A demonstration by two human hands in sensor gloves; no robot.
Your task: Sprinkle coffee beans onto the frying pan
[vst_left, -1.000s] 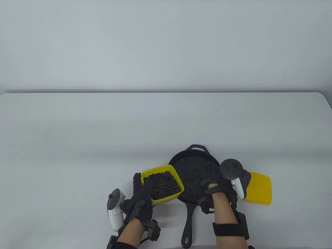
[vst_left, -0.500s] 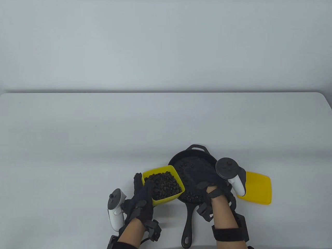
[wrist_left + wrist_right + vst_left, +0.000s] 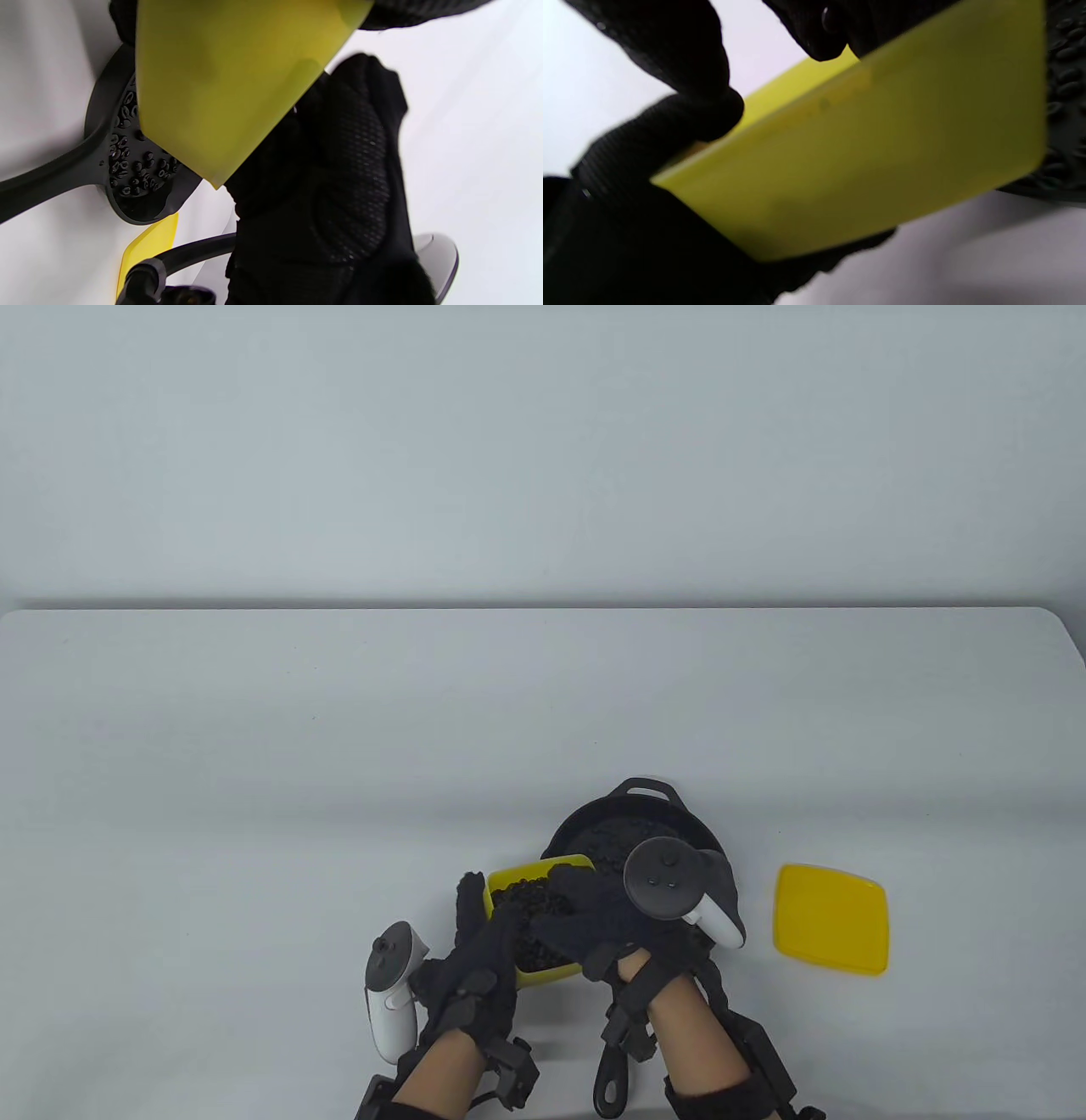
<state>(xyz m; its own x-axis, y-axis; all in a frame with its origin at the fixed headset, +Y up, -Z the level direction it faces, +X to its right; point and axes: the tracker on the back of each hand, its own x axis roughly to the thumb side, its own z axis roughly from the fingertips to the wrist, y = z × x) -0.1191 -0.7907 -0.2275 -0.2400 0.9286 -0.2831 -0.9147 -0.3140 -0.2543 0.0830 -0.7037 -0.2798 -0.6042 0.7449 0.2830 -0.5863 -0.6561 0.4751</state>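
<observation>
Loosely heaped, the coffee beans (image 3: 530,903) fill the yellow tub (image 3: 543,976) at the frying pan's (image 3: 624,823) eight o'clock; left hand (image 3: 475,976) holds it, right hand (image 3: 594,920) reaches in, closure unclear. Light, rolling beans: pinch gently.

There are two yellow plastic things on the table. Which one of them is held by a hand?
The yellow container of coffee beans, left of the frying pan: the left hand grips it. The flat yellow lid lies untouched, right of the pan.
</observation>
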